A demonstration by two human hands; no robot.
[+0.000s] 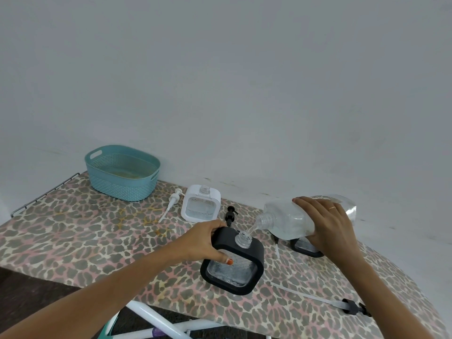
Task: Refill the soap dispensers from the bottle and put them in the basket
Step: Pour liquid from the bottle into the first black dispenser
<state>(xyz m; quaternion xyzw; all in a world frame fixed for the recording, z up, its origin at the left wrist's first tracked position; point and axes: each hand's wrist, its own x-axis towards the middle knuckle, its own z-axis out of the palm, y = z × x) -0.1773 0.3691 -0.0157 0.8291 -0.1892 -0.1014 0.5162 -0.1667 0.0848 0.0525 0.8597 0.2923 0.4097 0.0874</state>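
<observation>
The left hand (208,243) grips the top left corner of the black dispenser (254,255). Its fingers curl round the frame and the thumb presses on the front, so the dispenser does not tip or slide. The dispenser stands upright in the middle of the table (73,231), on the near side, with its top off and its neck (243,239) open. The right hand (327,223) wraps its fingers over the clear bottle (283,216) and holds it tipped on its side. The bottle's mouth is just above and to the right of the neck. A thin clear stream runs from the mouth into the neck, so the soap goes in and not on the table. The black pump (230,215) lies just behind, out of the way. The white dispenser (195,209) stands farther back with its top off too, and the white pump (171,201) lies to its left. A second black dispenser (308,250) is partly hidden under the right hand. Another pump (352,309) lies near on the right. The basket (122,184) sits far left with no dispenser in it, so I think the filling comes first.
</observation>
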